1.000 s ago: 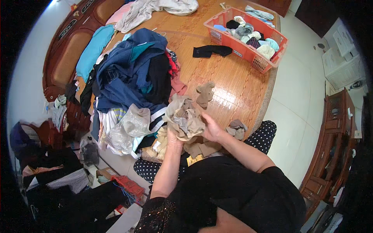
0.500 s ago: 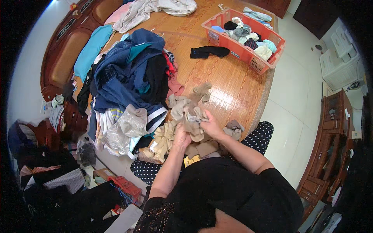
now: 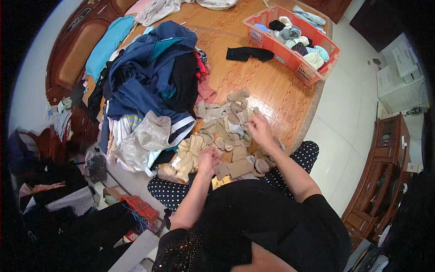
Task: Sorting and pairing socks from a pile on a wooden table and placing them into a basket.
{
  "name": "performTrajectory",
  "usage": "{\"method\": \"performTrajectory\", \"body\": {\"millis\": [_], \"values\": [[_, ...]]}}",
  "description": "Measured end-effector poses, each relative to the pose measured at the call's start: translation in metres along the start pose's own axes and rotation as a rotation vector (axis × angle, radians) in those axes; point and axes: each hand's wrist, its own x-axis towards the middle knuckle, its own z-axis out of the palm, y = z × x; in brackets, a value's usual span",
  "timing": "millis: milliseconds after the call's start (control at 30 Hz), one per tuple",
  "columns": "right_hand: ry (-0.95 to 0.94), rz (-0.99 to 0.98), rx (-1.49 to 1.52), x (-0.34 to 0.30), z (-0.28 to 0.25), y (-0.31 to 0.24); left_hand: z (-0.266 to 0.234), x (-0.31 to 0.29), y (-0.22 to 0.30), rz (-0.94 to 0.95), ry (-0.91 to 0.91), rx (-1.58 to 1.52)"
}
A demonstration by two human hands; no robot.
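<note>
A spread heap of beige and tan thin socks (image 3: 222,129) lies on the wooden mat in front of me. At its right edge my right hand (image 3: 259,130) is closed, fingers pinched on a beige sock. My left hand (image 3: 208,159) hovers at the near left of the heap, fingers loosely bent and slightly apart, with nothing visible in them. Beside it is a bunch of cream socks (image 3: 188,154). Folded brown socks (image 3: 241,167) lie close to my lap. A black sock (image 3: 249,54) lies farther off, alone on the mat.
A big pile of clothes (image 3: 149,72), mostly dark blue, rises on the left, with a clear plastic bag (image 3: 136,143) at its near side. An orange basket (image 3: 302,72) of rolled socks stands at the far right, by the bed's edge. White floor tiles (image 3: 342,122) lie beyond.
The bunched beige socks that both hands held up now lie spread on the mat. My hands have moved apart, the right one to the right and farther away. The view has shifted slightly.
</note>
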Motion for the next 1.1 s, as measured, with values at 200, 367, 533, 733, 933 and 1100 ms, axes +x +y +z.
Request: {"method": "performTrajectory", "body": {"millis": [200,367,533,733,933,1100], "values": [[-0.044,-0.221,-0.303,0.000,0.035,0.000,-0.005,0.016,-0.023,0.137,0.103,0.134],[0.038,0.372,0.912,0.014,0.016,0.033,-0.003,0.011,-0.020,0.151,-0.020,0.180],[0.028,0.454,1.478,0.010,-0.023,0.037,-0.001,0.013,-0.021,0.198,-0.133,0.230],[-0.049,0.506,1.776,0.000,-0.039,0.042,0.028,0.013,-0.018,0.216,-0.052,0.220],[-0.111,0.571,1.853,-0.009,-0.047,0.033,0.046,0.001,0.001,0.203,-0.390,0.277],[-0.283,0.534,1.899,-0.019,-0.053,0.020,0.069,-0.033,0.014,0.992,-0.110,0.995]]}}
